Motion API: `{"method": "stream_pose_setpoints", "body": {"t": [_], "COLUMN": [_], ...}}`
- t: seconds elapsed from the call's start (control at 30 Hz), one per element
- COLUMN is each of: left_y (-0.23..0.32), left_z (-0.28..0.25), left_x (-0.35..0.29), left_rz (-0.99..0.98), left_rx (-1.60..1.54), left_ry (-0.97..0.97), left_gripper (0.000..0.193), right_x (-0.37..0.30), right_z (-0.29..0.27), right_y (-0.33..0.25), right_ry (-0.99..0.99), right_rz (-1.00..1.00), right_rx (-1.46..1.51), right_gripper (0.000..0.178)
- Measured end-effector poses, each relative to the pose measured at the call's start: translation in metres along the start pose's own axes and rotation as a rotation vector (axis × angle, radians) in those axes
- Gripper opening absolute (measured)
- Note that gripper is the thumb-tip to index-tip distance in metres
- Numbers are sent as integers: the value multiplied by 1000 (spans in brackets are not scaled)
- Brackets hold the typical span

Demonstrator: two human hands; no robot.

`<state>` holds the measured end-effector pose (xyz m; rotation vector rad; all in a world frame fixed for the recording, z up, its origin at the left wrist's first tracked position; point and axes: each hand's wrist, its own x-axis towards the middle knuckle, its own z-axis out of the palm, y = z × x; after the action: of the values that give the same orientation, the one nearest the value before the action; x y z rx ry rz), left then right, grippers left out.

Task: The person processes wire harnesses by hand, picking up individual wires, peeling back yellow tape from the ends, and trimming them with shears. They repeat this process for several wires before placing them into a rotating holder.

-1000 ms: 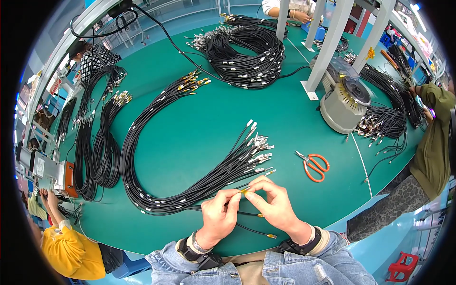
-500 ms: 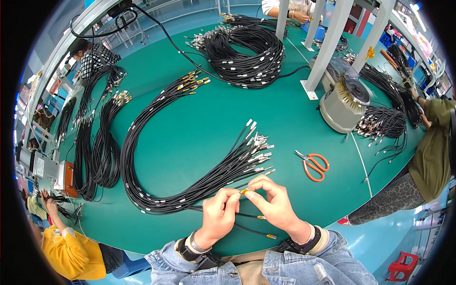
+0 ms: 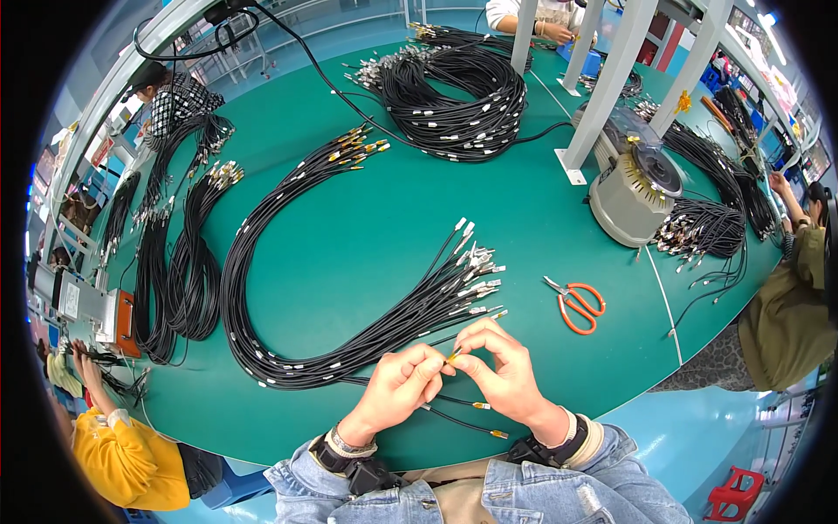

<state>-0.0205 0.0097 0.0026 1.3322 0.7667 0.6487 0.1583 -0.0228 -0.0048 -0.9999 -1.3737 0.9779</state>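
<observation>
Left hand and right hand meet fingertip to fingertip, both pinched shut on the small yellow-tipped end of a thin black cable, just above the near edge of the green counter. Two more gold-tipped cable ends lie under the hands. Long black cable bundle with silver connectors fans out just beyond. Orange-handled scissors sit to the right, apart.

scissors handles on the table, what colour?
Orange; the scissors lie on the green table, seen clearly in the head view.
</observation>
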Motion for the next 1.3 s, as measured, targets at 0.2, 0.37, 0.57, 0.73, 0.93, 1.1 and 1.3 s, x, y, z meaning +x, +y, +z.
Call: {"method": "stream_pose_setpoints", "body": {"t": [0.2,0.37,0.57,0.73,0.93,1.1,1.3], "left_y": [6,1,2,1,-6,-4,-13], "left_z": [-5,-12,-4,4,22,26,32], "left_x": [3,6,4,5,6,4,0], "left_rz": [-50,-108,-96,-73,121,274,429], "left_rx": [-111,-229,-193,-145,-92,264,595], "left_ry": [-114,-182,-167,-110,69,172,337], "left_gripper": [30,33,32,26,6,5,5], "right_x": [-1,1,-1,-2,-6,-8,-11], "right_z": [-1,-7,0,-11,-13,-12,-10], "right_y": [7,7,-5,2,2,3,3], "right_ry": [-58,-86,44,-42,-52,-36,-10], "right_rz": [63,76,120,12,30,76,128], "right_rx": [155,84,282,104,132,182,213], "right_gripper": [8,9,12,13,14,14,15]}}
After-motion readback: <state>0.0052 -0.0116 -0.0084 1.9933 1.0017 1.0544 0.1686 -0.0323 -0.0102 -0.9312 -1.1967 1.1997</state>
